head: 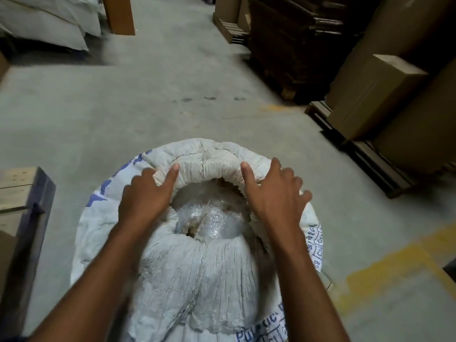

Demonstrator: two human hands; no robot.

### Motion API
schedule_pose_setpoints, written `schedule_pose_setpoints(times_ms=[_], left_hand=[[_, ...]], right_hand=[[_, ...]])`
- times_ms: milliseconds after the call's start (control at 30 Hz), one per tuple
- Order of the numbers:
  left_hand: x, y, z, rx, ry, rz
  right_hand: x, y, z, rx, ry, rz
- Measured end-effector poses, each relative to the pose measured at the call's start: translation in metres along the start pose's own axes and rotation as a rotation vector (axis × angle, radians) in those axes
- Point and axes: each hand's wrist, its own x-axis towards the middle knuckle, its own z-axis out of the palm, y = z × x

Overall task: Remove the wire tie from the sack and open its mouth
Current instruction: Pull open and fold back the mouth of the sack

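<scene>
A big white woven sack [197, 272] with blue print stands on the floor right below me. Its mouth is spread open, with the fabric rolled down into a thick rim [209, 166]. Inside shows a clear plastic liner [209, 215], bunched at the centre. My left hand [145, 193] grips the rolled rim on the left, thumb over the top. My right hand [274, 191] grips the rim on the right the same way. No wire tie is visible in either hand or on the sack.
Grey concrete floor [153, 102] lies ahead. A wooden pallet [17, 193] is close on the left. Cardboard boxes [375, 95] on pallets line the right, with a dark stack [296, 40] behind. White sacks [44, 21] lie far left. Yellow floor marking [385, 267] runs at right.
</scene>
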Motion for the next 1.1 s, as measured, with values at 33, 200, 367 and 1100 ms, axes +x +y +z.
schedule_pose_setpoints(times_ms=[33,200,367,1100], left_hand=[[-0.008,-0.006,0.004,0.038,-0.011,0.006],[-0.021,0.012,0.007,-0.116,-0.032,0.004],[-0.003,0.028,-0.017,-0.193,-0.055,-0.003],[-0.069,0.009,0.004,-0.127,0.143,-0.225]], right_hand=[[-0.010,0.000,0.004,0.035,0.005,0.039],[-0.027,0.001,0.040,0.186,0.032,0.139],[-0.024,0.003,0.022,0.532,0.144,0.139],[-0.051,0.007,0.020,0.289,0.063,0.202]])
